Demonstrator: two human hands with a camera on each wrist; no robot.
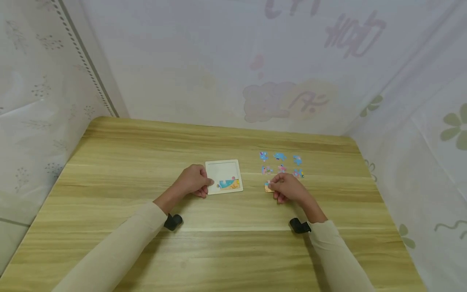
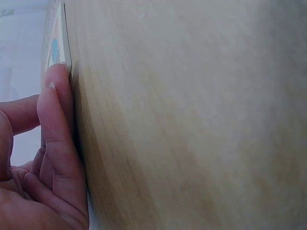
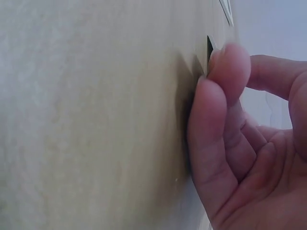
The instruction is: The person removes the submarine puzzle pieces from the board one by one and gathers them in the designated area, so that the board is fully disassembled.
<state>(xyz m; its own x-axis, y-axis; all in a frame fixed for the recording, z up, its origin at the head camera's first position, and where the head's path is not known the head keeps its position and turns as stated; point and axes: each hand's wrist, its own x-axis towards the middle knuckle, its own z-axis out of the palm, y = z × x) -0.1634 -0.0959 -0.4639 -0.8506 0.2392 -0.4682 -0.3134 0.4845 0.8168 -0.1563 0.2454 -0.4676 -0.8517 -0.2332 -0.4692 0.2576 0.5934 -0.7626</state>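
Observation:
A pale square puzzle tray (image 1: 222, 169) lies on the wooden table. Along its lower right side sit fitted jigsaw pieces (image 1: 229, 184) in blue and orange. My left hand (image 1: 192, 180) pinches the tray's left edge, thumb on top and fingers low against the tabletop. To the right of the tray, my right hand (image 1: 290, 189) holds a small orange and blue puzzle piece (image 1: 267, 187) between thumb and fingertips, close over the table. In the right wrist view only a thin edge of this piece (image 3: 210, 47) shows past the fingers, which hide the rest.
Several loose blue and pink puzzle pieces (image 1: 279, 156) lie in two rows just beyond my right hand. Each wrist carries a black camera mount (image 1: 173, 222). White printed sheets (image 1: 182, 61) hang behind the table (image 1: 233, 255) and along its sides.

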